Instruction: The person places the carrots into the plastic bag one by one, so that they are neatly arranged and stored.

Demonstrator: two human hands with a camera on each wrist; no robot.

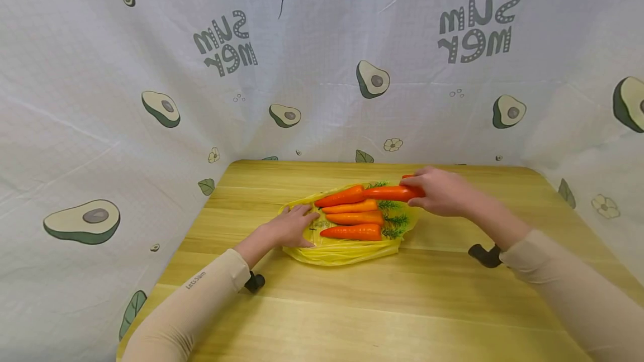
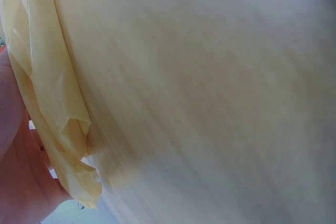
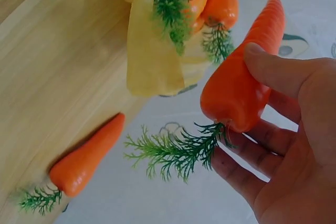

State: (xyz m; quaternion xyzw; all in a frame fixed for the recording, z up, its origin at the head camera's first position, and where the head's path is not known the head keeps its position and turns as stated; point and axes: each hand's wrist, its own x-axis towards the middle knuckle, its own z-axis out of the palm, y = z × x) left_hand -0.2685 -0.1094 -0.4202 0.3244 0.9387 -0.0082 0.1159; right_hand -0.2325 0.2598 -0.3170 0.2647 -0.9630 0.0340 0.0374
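My right hand (image 1: 437,191) grips an orange toy carrot (image 3: 241,80) by its thick end, thumb on one side and fingers on the other. Green leaves hang from that end in the right wrist view. The carrot's tip points left, over the yellow plastic bag (image 1: 332,258). Several carrots (image 1: 352,232) lie side by side on the bag, their leafy tops to the right. At the bag's left end rests my left hand (image 1: 292,227), fingers spread and touching the plastic. In the left wrist view, the bag partly hides its fingers.
Another carrot (image 3: 86,158) lies on the table beyond the bag, mostly hidden behind my right hand in the head view. The wooden table (image 1: 352,306) has its back edge against a white curtain (image 1: 322,60) printed with avocados.
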